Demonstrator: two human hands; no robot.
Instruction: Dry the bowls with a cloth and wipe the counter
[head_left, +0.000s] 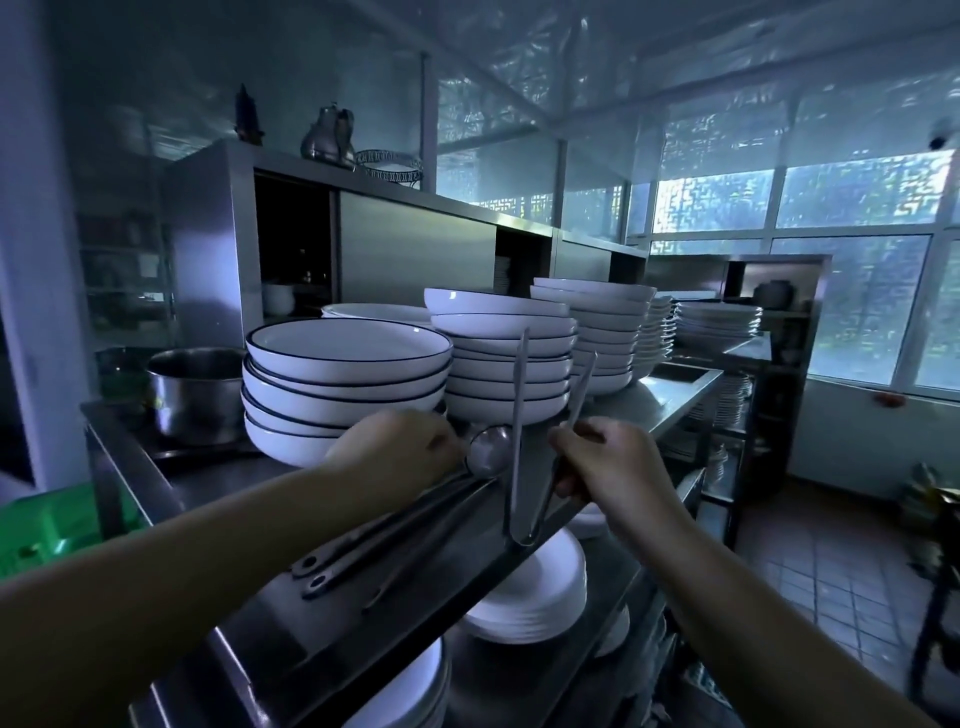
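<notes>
The steel counter (670, 400) is taken as the reference. Three stacks of white bowls are stood on it. The nearest stack (343, 384), at the counter's left part, is made up of wide, shallow bowls with a thin dark line at each rim; the top bowl is seen to be bare inside. A second stack (506, 358) of plainer white bowls is stood just beside it to the right, and a third stack (602, 332) is placed behind that, farther along the counter. Plates (717, 322) are piled at the counter's far end. A steel pot (195, 395) is stood at the counter's left end, beside the nearest stack. Long-handled ladles (415, 519) are laid on the counter's front edge, their handles pointed toward the camera and one bowl-shaped head (488, 449) shown near the base of the second stack. The left hand (400, 452) is laid over the ladles near their heads with fingers bent; whether they are gripped cannot be told. The right hand (608, 467) is closed round one arm of a pair of steel tongs (524, 447), which is held upright in front of the second stack with its arms spread and its hinge low at the counter's front edge. More white dishes (530, 597) are stacked on the shelf below the counter. A green crate (47, 530) is seen left of the counter.
</notes>
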